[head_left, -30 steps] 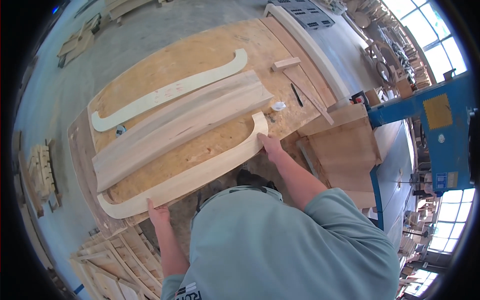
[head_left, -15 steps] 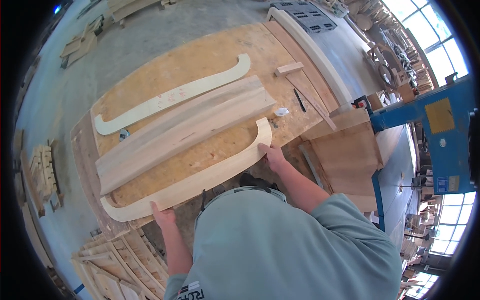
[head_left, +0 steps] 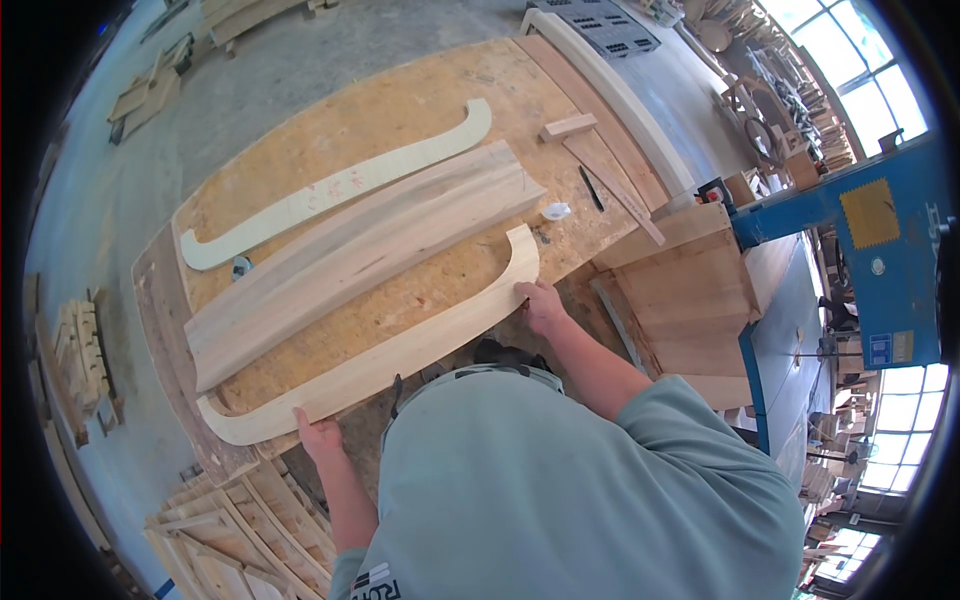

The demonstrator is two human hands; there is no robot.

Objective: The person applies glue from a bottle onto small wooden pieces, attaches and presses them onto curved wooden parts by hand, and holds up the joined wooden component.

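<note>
Both ends of the curved cut wooden piece (head_left: pixel 390 355) gripped at the bench's 6 o'clock edge: left hand (head_left: pixel 318 437) fingers curled on it, right hand (head_left: pixel 542 303) fingers closed on it. Already sawn to shape, apparently; wide plank (head_left: pixel 350 255) at 12 o'clock uncut, thin curved template (head_left: pixel 340 190) beyond.

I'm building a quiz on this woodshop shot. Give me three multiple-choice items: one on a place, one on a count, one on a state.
1. Where does the right hand rest?
A. on the near curved wooden piece's right end
B. on the blue machine
C. on the floor

2. How many curved cut-out pieces lie on the table?
A. one
B. two
C. five

3. How does the near curved piece lie?
A. standing on end
B. flat on the table
C. lifted in the air

Answers: 1 A, fingers touch its upturned end. 2 B, the near one and the far curved piece, with a wide plank between. 3 B, the left hand grips its edge.
</note>
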